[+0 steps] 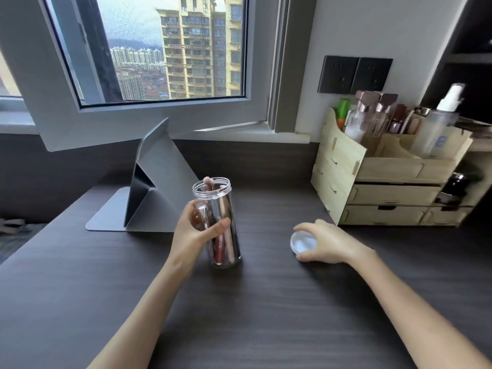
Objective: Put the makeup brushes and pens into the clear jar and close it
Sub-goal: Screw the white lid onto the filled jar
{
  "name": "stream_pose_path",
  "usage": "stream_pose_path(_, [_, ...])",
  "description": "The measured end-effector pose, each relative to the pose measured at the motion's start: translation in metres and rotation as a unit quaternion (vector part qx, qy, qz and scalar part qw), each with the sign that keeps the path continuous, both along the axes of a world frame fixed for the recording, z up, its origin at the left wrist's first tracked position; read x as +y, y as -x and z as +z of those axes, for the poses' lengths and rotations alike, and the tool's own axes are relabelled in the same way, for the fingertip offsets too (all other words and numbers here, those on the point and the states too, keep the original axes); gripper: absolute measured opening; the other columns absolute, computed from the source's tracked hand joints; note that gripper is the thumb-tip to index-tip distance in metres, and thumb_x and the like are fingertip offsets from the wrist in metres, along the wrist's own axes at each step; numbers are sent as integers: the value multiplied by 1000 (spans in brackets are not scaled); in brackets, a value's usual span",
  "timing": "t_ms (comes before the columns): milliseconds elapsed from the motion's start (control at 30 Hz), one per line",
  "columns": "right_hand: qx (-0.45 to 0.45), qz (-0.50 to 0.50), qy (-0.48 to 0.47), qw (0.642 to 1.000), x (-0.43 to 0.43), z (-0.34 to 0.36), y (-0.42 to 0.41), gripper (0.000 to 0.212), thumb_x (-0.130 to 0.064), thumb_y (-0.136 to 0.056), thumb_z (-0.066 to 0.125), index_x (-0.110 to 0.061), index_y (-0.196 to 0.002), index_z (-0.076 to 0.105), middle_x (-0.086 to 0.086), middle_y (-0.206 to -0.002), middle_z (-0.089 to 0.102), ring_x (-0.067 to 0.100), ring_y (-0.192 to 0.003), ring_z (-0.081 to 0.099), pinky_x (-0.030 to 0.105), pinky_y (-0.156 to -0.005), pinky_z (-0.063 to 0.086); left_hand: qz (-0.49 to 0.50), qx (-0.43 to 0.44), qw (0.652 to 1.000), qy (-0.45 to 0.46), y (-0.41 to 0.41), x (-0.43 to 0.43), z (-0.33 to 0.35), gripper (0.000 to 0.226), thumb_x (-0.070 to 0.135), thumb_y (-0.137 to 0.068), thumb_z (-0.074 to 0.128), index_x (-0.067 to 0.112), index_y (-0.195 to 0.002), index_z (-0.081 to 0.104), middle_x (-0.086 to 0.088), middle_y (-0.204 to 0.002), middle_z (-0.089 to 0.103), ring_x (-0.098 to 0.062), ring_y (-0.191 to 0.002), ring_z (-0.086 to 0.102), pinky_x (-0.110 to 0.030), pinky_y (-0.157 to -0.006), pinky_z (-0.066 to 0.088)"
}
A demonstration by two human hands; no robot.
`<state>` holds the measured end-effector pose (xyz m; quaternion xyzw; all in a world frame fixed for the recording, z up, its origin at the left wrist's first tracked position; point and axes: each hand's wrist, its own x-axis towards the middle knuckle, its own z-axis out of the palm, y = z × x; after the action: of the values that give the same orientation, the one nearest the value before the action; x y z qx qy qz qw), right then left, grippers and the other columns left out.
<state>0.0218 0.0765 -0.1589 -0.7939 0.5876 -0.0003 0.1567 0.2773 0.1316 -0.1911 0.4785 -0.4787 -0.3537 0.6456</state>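
A tall clear jar (pixel 222 209) stands upright on the dark wooden desk (pixel 266 302), its mouth uncovered. Inside it are several makeup brushes and pens (pixel 225 243), one brush tip reaching the rim. My left hand (pixel 194 233) is wrapped around the jar's left side, thumb across its front. To the right, my right hand (pixel 327 243) grips the round white lid (pixel 302 243), which is tilted on edge just above the desk, apart from the jar.
A grey folding stand (pixel 154 182) sits behind the jar at the left. A wooden cosmetics organiser (pixel 386 177) with bottles and drawers stands at the back right. An inward-tilted window (pixel 159 75) hangs over the desk's rear.
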Motion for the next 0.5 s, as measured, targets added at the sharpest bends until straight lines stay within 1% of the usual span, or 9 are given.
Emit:
stream_pose_path(67, [-122,15,3,992,3,4,-10,67,-40,-76,65,-40,-137,37,0,-121,45,17,-116,49,24,-87,40,-3,0,1000,-1,2,-1,1,52,16,-57,80,18,-104,60,10,-88,72,-3,-81,68,-17,-74,54])
stream_pose_path(100, [-197,21,1,980,5,7,-16,65,-36,-78,65,-42,-137,37,-2,-119,45,14,-112,51,20,-82,40,-4,-4,1000,1,3,-1,2,52,17,-57,80,18,-105,60,9,-89,72,-4,-82,68,-18,-74,53])
stream_pose_path(167, [-361,36,-24,931,9,16,-27,60,-23,-81,66,-40,-134,42,-1,-117,48,12,-106,56,14,-78,45,-4,-20,1000,-1,6,0,3,52,18,-56,81,20,-104,60,6,-94,71,-6,-85,68,-19,-76,54])
stream_pose_path(200, [-440,44,-41,896,11,20,-32,57,-17,-81,67,-36,-131,46,0,-115,51,14,-105,59,16,-79,48,-5,-29,1000,-3,7,1,4,54,21,-55,83,22,-103,60,4,-96,71,-8,-87,68,-21,-79,54])
stream_pose_path(267, [-579,51,-72,810,11,27,-39,54,-11,-77,69,-29,-123,49,7,-111,55,22,-109,63,26,-88,51,-9,-52,999,-9,10,3,4,59,30,-50,86,27,-103,61,2,-101,72,-14,-96,68,-30,-88,54])
stream_pose_path(367, [-754,27,-143,640,12,39,-47,45,-11,-75,65,-21,-113,44,15,-114,57,30,-118,59,37,-98,51,-14,-79,997,-17,15,5,4,61,39,-48,85,31,-104,62,3,-106,72,-17,-103,66,-39,-96,51])
stream_pose_path(400, [-782,25,-148,605,13,42,-50,41,-13,-77,64,-20,-111,43,13,-112,58,30,-118,58,38,-99,51,-16,-85,996,-17,17,6,3,61,39,-49,85,31,-105,61,3,-106,71,-17,-104,65,-40,-98,50])
stream_pose_path(433, [-790,22,-138,597,14,43,-53,39,-14,-79,65,-20,-110,42,10,-108,59,27,-116,59,38,-100,49,-18,-91,996,-18,19,7,3,62,38,-50,85,30,-106,61,4,-107,71,-17,-105,64,-41,-99,49])
stream_pose_path(500, [-782,19,-106,613,15,43,-60,37,-14,-82,65,-18,-109,40,2,-106,62,21,-113,57,37,-104,45,-26,-96,995,-20,24,9,4,62,37,-51,85,30,-108,61,5,-108,71,-15,-106,63,-43,-100,48])
